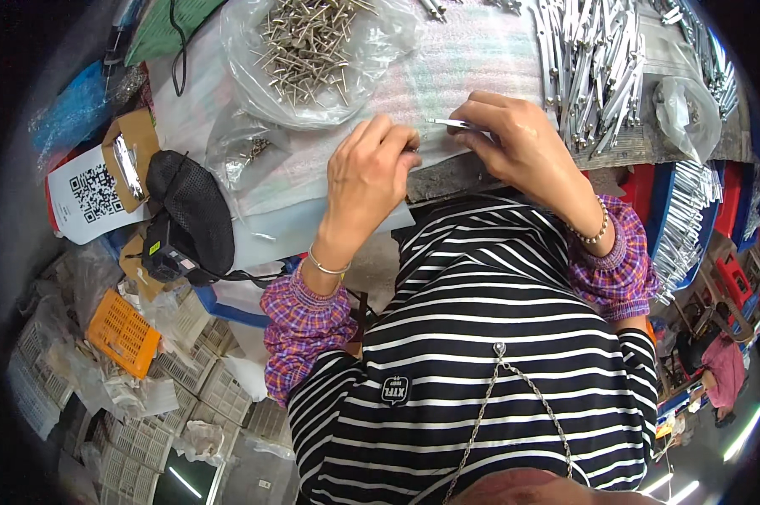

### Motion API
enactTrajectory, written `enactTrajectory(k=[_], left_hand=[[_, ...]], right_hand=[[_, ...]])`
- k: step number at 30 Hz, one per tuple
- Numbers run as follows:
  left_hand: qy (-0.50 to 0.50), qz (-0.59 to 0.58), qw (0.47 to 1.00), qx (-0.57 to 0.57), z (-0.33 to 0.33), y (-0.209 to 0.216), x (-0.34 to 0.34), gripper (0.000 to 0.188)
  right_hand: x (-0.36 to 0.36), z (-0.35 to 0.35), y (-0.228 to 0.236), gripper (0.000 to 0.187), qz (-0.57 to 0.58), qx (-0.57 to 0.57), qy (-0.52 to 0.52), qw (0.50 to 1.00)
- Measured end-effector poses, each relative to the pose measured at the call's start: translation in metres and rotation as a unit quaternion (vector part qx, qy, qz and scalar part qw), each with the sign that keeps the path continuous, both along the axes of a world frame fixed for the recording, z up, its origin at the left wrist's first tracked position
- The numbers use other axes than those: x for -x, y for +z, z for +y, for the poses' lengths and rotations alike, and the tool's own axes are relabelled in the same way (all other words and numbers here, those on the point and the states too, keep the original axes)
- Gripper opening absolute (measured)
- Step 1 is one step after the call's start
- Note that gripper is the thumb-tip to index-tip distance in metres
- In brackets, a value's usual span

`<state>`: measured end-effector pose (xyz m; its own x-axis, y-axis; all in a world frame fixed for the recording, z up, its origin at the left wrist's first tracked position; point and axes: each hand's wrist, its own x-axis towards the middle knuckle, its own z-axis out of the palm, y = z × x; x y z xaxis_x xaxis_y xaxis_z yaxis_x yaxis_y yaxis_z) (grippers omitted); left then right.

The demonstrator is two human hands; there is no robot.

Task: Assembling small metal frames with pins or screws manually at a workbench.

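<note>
Between thumb and fingers of my right hand (519, 143) is a short, shiny metal strip (449, 123), its tip pointing left. My left hand (367, 172) is closed in a pinch just to the left of that tip, over the near part of the cloth-covered table. Whatever its fingertips hold is too small or hidden to make out. Beyond my left hand lies an open clear plastic bag (380, 50) heaped with metal rivet-like pins (308, 52). A smaller clear bag (233, 156) with a few small metal parts rests nearer to me.
Long metal strips (595, 71) are piled at the far right, beside another plastic bag (687, 118). A blue bin (691, 223) of metal parts stands to my right. On the left are a black mesh pouch (191, 202), a cardboard box (132, 160) and an orange crate (123, 334).
</note>
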<state>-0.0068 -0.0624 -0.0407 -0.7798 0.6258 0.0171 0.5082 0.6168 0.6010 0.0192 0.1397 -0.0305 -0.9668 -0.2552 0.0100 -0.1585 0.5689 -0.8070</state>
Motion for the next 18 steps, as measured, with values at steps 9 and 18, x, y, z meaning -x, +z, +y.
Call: enactTrajectory(k=[9,18], left_hand=[[-0.005,0.021,1.0,-0.007,-0.003,-0.009,0.0,0.015],[0.118,-0.254,0.925,-0.258,-0.004,-0.004,-0.001,0.006]], right_hand=[[-0.002,-0.002,0.002,0.012,-0.004,0.004,-0.006,1.0],[0.008,-0.019,0.002,0.018,-0.112,0.091,-0.027,0.989]])
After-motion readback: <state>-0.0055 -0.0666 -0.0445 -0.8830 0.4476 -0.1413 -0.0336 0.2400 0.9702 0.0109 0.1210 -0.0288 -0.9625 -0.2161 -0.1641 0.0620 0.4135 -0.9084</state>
